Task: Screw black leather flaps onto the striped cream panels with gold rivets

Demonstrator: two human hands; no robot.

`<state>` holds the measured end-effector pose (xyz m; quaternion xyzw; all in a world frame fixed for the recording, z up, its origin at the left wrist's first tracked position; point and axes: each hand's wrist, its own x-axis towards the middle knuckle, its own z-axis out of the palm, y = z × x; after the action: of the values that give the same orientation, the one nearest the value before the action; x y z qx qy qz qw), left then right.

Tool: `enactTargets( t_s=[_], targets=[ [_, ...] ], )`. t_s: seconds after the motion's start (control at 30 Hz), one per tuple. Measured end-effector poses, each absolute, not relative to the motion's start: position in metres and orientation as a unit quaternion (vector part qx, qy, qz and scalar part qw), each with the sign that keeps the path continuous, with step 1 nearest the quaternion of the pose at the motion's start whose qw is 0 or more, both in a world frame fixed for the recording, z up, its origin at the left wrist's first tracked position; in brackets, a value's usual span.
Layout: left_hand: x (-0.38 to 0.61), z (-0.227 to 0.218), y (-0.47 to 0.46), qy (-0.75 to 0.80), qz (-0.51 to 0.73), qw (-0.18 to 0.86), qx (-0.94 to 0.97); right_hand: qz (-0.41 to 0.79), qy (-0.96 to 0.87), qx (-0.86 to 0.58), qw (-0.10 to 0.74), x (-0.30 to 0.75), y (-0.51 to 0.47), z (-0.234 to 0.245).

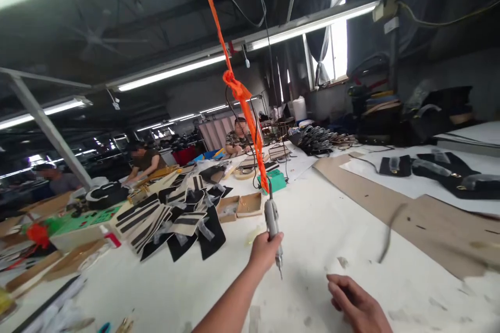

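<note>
My left hand [265, 251] is wrapped round a grey electric screwdriver [270, 216], held nearly upright over the white tabletop with its thin bit pointing down. An orange cloth strap [250, 114] runs from above to the tool's top. Lower right, my right hand [357, 304] is over the table with fingers curled and the fingertips drawn close to the thumb. Whether anything small is between them I cannot make out. Beyond the screwdriver sits a green box [274, 180], with small open cardboard trays [250, 205] to its left.
Black and striped beige pieces [183, 218] lie overlapped on the left, near a small red bottle [111, 237]. Brown sheet material [414, 229] covers part of the right side, with black pieces [449, 171] behind. Co-workers [146, 162] sit farther back. A dark pile [318, 139] stands at the far end.
</note>
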<state>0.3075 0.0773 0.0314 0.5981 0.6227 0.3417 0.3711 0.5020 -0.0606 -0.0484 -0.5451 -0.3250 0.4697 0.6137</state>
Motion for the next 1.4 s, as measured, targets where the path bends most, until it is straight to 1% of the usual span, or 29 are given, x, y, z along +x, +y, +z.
enactTargets(
  t_s=[0.13, 0.23, 0.33, 0.47, 0.63, 0.77, 0.8, 0.9, 1.0, 1.2, 1.4],
  targets=[
    [0.343, 0.023, 0.095, 0.564, 0.356, 0.459, 0.587, 0.456, -0.336, -0.557, 0.607, 0.505, -0.056, -0.057],
    [0.368, 0.011, 0.102, 0.548, 0.358, 0.503, 0.564, 0.435, -0.353, -0.579, 0.593, 0.510, -0.055, -0.063],
    [0.381, 0.002, 0.104, 0.536, 0.363, 0.526, 0.552, 0.430, -0.378, -0.599, 0.560, 0.515, -0.053, -0.066],
    [0.377, -0.003, 0.106, 0.506, 0.375, 0.531, 0.567, 0.413, -0.379, -0.613, 0.557, 0.516, -0.054, -0.062],
    [0.322, -0.006, 0.095, 0.527, 0.424, 0.468, 0.569, 0.379, -0.352, -0.679, 0.521, 0.516, -0.065, -0.052],
    [0.241, -0.014, 0.059, 0.562, 0.438, 0.410, 0.569, 0.323, -0.358, -0.694, 0.535, 0.512, -0.069, -0.047],
    [0.221, -0.016, 0.046, 0.572, 0.437, 0.384, 0.578, 0.314, -0.361, -0.692, 0.541, 0.510, -0.070, -0.046],
    [0.171, -0.021, 0.005, 0.591, 0.411, 0.260, 0.644, 0.300, -0.372, -0.689, 0.545, 0.503, -0.071, -0.042],
    [0.138, -0.030, -0.028, 0.612, 0.397, 0.200, 0.654, 0.286, -0.379, -0.695, 0.540, 0.496, -0.073, -0.038],
    [0.121, -0.052, -0.048, 0.633, 0.393, 0.180, 0.642, 0.280, -0.385, -0.706, 0.525, 0.489, -0.074, -0.033],
    [0.121, -0.055, -0.048, 0.637, 0.401, 0.178, 0.634, 0.273, -0.378, -0.714, 0.522, 0.489, -0.070, -0.039]
  ],
)
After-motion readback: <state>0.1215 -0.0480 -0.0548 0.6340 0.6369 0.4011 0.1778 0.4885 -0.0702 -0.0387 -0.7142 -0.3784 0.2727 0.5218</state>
